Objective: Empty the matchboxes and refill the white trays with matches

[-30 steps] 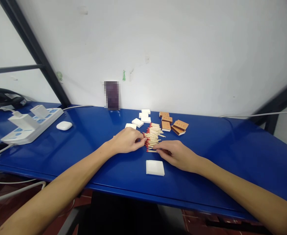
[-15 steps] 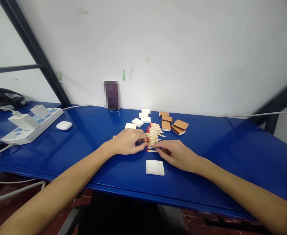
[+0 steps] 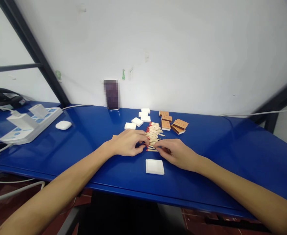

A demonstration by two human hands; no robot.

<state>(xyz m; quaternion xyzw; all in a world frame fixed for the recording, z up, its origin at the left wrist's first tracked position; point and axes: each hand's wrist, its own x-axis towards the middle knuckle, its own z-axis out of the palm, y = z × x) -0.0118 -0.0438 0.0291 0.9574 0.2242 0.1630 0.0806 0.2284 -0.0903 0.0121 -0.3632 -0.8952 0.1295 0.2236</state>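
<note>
A heap of wooden matches (image 3: 154, 131) with red heads to the left lies on the blue table. My left hand (image 3: 130, 142) rests at the head side, fingers curled and thumb close below, closed on some matches at the near part of the heap. From the right, my right hand (image 3: 176, 151) pinches the plain ends of the near matches between thumb and fingers. Exactly how many matches each hand grips is hidden. Just nearer to me lies a white matchbox tray (image 3: 154, 166).
Several white trays (image 3: 137, 122) lie behind my left hand. Brown matchbox sleeves (image 3: 181, 124) are grouped at the back right. A power strip (image 3: 33, 130) with chargers and a white earbud case (image 3: 63, 125) are at left. A blurred phone-like object (image 3: 112, 94) leans on the wall.
My left fingertips have shifted slightly right over the match heads, and the thumb has drawn back a little. The right hand stays at the plain ends, almost still.
</note>
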